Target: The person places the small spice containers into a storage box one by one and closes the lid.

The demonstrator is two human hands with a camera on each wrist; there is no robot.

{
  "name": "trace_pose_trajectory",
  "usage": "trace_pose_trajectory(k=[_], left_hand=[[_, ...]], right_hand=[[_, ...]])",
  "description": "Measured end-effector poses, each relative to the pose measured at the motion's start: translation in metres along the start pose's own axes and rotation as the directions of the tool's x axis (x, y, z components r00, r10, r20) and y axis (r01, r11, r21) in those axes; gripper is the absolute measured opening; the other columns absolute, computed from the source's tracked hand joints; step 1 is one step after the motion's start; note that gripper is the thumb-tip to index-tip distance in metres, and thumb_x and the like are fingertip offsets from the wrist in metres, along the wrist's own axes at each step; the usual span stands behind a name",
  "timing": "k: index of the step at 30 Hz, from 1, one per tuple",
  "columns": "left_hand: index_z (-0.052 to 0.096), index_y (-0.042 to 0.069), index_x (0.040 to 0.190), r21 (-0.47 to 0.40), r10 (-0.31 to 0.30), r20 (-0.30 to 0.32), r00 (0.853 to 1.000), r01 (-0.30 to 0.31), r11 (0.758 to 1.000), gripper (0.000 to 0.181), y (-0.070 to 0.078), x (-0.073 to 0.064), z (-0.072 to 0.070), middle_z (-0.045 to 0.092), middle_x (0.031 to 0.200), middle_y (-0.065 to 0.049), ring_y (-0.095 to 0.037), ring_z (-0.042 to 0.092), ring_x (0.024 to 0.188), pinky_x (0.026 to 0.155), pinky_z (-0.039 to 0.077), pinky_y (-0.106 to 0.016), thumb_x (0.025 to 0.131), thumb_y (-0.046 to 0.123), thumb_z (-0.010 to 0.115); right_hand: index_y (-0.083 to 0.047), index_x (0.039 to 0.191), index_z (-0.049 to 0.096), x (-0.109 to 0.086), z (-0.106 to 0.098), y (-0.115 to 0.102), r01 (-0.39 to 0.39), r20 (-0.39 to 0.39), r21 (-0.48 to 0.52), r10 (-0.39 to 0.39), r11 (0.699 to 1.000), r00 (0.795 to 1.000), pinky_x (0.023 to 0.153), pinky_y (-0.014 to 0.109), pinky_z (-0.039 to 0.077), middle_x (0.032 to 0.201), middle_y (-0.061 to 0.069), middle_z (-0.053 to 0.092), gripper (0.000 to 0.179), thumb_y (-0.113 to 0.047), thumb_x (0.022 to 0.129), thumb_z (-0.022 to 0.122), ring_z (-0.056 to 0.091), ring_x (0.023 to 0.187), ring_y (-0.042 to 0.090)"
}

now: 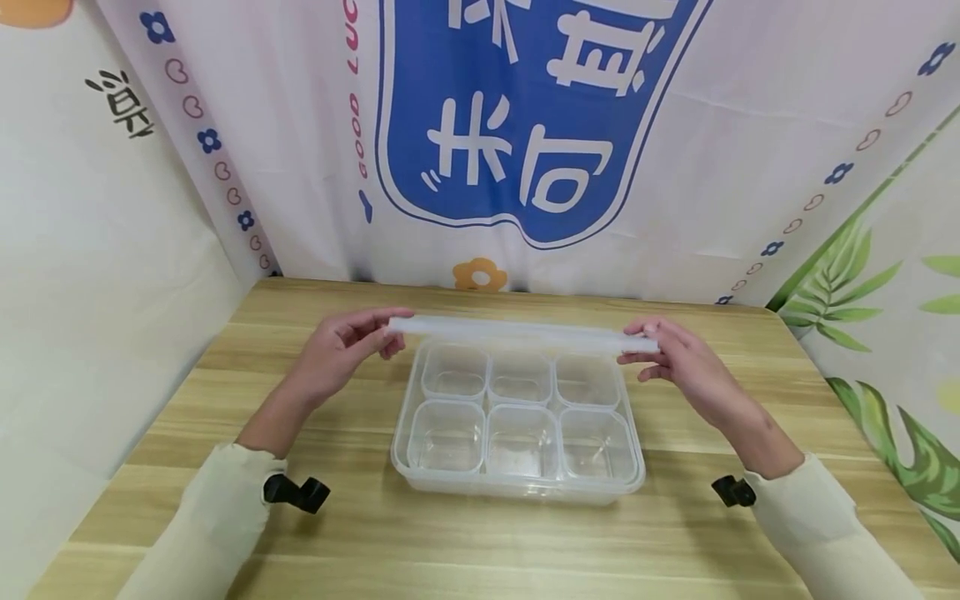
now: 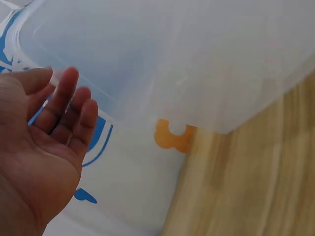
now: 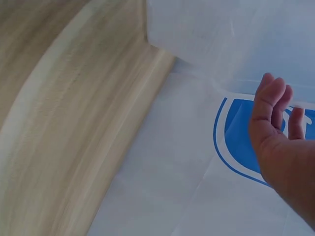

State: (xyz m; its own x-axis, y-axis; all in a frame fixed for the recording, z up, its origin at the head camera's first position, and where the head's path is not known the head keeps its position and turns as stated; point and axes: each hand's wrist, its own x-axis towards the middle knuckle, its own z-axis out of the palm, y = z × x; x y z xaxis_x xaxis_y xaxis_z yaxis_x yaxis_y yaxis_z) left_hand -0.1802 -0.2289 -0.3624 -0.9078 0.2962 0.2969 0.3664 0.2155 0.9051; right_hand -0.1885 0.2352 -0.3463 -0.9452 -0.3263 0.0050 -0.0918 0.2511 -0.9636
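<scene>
A translucent white lid is held level over the far side of a clear plastic container. My left hand pinches the lid's left end between thumb and fingers. At the other end, my right hand grips the lid's right edge. Small clear square boxes stand in two rows of three inside the container, and the lid partly covers the back row in the head view. Both wrist views show the hands, left and right, beside blurred translucent plastic.
The container stands on a wood-grain table. Behind the table's far edge hangs a white cloth with a blue printed sign. A leaf-patterned cloth is on the right. Black mounts sit at both wrists.
</scene>
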Motion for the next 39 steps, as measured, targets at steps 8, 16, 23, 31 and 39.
trace_pose_trajectory(k=[8, 16, 23, 31, 39], left_hand=[[0.069, -0.003, 0.121, -0.005, -0.007, 0.094, 0.996, 0.007, 1.0, 0.025, -0.003, -0.015, 0.005, 0.064, 0.082, -0.009, -0.02, 0.057, 0.071, 0.061, 0.052, -0.028, 0.108, 0.011, 0.054], [0.052, 0.001, 0.142, 0.044, -0.126, 0.15, 0.981, 0.121, 0.992, 0.042, -0.003, -0.022, 0.016, 0.056, 0.071, -0.012, -0.017, 0.051, 0.062, 0.052, 0.042, -0.025, 0.103, 0.012, 0.064], [0.038, 0.0, 0.155, 0.095, -0.206, 0.182, 0.961, 0.192, 0.977, 0.062, -0.002, -0.03, 0.023, 0.06, 0.07, -0.01, -0.016, 0.052, 0.06, 0.052, 0.044, -0.026, 0.103, 0.02, 0.066], [0.036, 0.001, 0.157, 0.09, -0.214, 0.205, 0.955, 0.199, 0.976, 0.064, -0.001, -0.039, 0.026, 0.058, 0.068, -0.008, -0.019, 0.054, 0.06, 0.052, 0.05, -0.034, 0.104, 0.021, 0.065], [0.031, 0.001, 0.16, 0.109, -0.193, 0.213, 0.958, 0.173, 0.979, 0.068, -0.003, -0.045, 0.029, 0.057, 0.069, -0.006, -0.025, 0.056, 0.06, 0.055, 0.056, -0.041, 0.104, 0.022, 0.065]], right_hand=[[0.005, 0.128, 0.053, -0.015, 0.0, 0.011, 0.098, 0.038, -0.149, -0.093, 0.984, 0.995, 0.073, 0.029, 0.056, 0.11, 0.013, 0.06, 0.03, -0.018, 0.109, 0.053, 0.061, 0.091, 0.018], [0.004, 0.157, 0.028, -0.026, 0.004, 0.016, 0.099, 0.082, -0.226, -0.082, 0.969, 0.993, 0.069, 0.027, 0.052, 0.101, 0.014, 0.06, 0.066, -0.004, 0.1, 0.062, 0.059, 0.083, 0.016], [0.002, 0.155, 0.037, -0.034, 0.008, 0.021, 0.102, 0.102, -0.408, -0.066, 0.907, 0.993, 0.068, 0.027, 0.048, 0.097, 0.007, 0.059, 0.067, -0.015, 0.098, 0.069, 0.057, 0.084, 0.019], [0.002, 0.155, 0.036, -0.044, 0.01, 0.027, 0.165, 0.157, -0.45, -0.104, 0.877, 0.982, 0.07, 0.028, 0.052, 0.094, 0.002, 0.06, 0.071, -0.02, 0.098, 0.073, 0.059, 0.082, 0.016], [0.0, 0.157, 0.034, -0.049, 0.012, 0.035, 0.167, 0.154, -0.411, -0.113, 0.896, 0.982, 0.066, 0.029, 0.05, 0.09, 0.003, 0.061, 0.071, -0.018, 0.099, 0.072, 0.057, 0.077, 0.015]])
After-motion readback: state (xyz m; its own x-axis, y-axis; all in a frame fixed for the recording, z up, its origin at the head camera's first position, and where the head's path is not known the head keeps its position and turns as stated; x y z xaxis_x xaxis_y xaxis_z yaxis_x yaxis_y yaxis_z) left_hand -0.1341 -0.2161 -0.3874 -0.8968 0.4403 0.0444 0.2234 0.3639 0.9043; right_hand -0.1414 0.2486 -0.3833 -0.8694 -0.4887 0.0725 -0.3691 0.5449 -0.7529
